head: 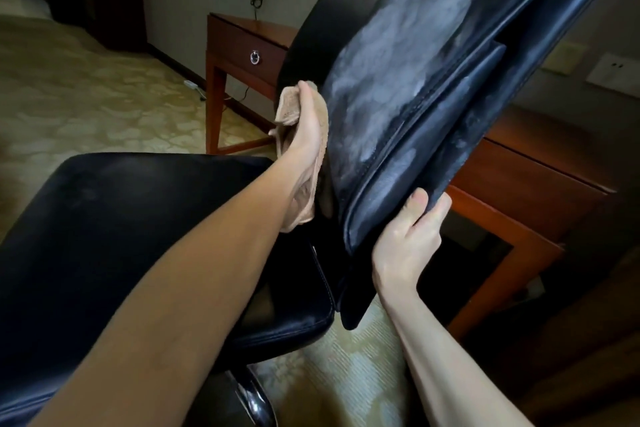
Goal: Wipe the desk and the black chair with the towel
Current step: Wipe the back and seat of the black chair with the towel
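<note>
My left grip [306, 130] is curled round the bunched beige terry towel [289, 107], pressing it against the left edge of the tilted backrest of the black leather chair [415, 62]. My right grip [405, 246] clasps the backrest's near lower edge, thumb on the front, to steady it. Grey dusty smears cover the panel's middle, so I'd sweep rightward in overlapping strokes, towel flat, pressure firm. The brown wooden counter [519, 177] stands behind the chair, on the right
</note>
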